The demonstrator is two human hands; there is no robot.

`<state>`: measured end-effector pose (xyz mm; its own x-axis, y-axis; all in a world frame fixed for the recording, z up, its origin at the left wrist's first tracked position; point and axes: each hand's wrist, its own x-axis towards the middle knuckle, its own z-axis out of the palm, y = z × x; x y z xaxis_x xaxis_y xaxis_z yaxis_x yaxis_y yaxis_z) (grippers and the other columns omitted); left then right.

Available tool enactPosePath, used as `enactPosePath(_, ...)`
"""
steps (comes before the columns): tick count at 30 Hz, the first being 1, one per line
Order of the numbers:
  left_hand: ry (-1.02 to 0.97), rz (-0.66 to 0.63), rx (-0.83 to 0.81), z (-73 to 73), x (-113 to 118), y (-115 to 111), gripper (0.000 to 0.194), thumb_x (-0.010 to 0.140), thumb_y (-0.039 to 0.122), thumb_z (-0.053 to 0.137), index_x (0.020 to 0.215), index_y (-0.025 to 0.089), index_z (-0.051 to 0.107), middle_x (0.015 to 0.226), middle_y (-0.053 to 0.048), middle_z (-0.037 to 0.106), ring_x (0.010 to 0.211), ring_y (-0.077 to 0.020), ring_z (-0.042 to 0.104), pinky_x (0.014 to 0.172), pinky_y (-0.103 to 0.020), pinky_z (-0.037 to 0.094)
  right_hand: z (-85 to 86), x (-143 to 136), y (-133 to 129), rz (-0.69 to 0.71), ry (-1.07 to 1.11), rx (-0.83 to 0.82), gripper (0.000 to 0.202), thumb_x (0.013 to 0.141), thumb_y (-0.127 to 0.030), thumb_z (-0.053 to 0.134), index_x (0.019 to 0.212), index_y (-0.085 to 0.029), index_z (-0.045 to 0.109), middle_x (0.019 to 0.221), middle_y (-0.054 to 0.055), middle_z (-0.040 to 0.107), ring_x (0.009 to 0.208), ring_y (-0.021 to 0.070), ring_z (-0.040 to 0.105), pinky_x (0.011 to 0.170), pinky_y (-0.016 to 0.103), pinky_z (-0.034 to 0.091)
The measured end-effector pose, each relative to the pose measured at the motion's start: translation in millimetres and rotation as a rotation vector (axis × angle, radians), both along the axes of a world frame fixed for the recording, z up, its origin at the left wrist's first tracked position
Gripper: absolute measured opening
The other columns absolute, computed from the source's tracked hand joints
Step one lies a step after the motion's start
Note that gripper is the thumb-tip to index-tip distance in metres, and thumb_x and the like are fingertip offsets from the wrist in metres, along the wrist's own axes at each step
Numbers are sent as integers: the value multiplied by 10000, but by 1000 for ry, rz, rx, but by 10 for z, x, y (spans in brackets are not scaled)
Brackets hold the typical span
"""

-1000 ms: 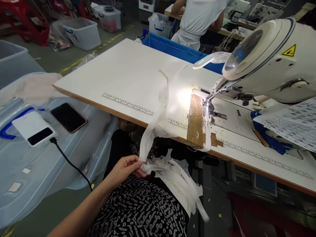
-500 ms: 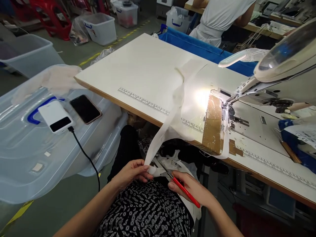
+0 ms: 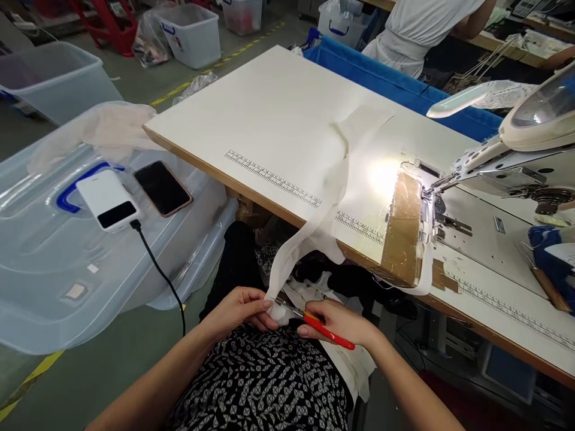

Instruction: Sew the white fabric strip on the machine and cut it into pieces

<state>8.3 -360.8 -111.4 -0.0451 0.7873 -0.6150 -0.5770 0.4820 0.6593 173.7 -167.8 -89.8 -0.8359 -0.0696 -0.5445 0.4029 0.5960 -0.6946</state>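
one pair of scissors [image 3: 331, 336] | slanting lengthwise, tips forward-left | right hand [image 3: 341, 320] grips them | left hand [image 3: 245, 309] pinches strip [image 3: 284, 258]

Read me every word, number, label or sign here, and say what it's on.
No text is readable.
Ruler scales on the white table: numbers too small.
Sticker on a far plastic bin: too blurred.
White device, dark display: no legible digits.

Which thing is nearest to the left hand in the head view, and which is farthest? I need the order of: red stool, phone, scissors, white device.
1. Scissors: beside the left hand, on its right.
2. Phone: left, on the box.
3. White device: farther left.
4. Red stool: far back, left.
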Motion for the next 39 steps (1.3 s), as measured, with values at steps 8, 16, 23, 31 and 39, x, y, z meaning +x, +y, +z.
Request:
enactPosePath(8,12,18,-11,10,-6,11,466,704,553,757,816,109,669,738,-95,755,703,-185,720,657,-244,542,61,58,-176,-74,102,320,444,868,-581,532,670,-239,329,648,-31,452,569,148,420,528,264,221)
enactPosePath(16,47,-25,-20,100,-49,49,466,708,550,756,825,104,687,725,-91,752,703,-184,719,655,-241,540,26,87,-204,-62,139,426,412,882,-545,530,658,-240,366,633,-23,527,561,159,498,514,266,251)
enactPosePath(23,44,-30,-29,131,-34,48,468,696,558,760,800,107,691,696,-83,745,675,-180,713,636,-237,538,-60,128,-216,-49,157,458,401,880,-500,571,642,-238,381,617,-21,551,551,156,517,513,267,266)
enactPosePath(31,54,-49,-61,179,-48,64,485,685,564,759,820,105,684,673,-82,741,650,-177,709,615,-228,531,-24,20,-206,-29,213,483,290,875,-472,567,741,-223,502,734,10,635,658,194,597,550,280,293)
enactPosePath(39,46,-43,-75,153,-55,63,493,671,580,760,781,109,664,665,-87,734,643,-181,704,625,-245,534,-112,-25,-222,-61,232,447,262,844,-333,621,660,-218,472,638,-11,597,573,159,553,525,265,246)
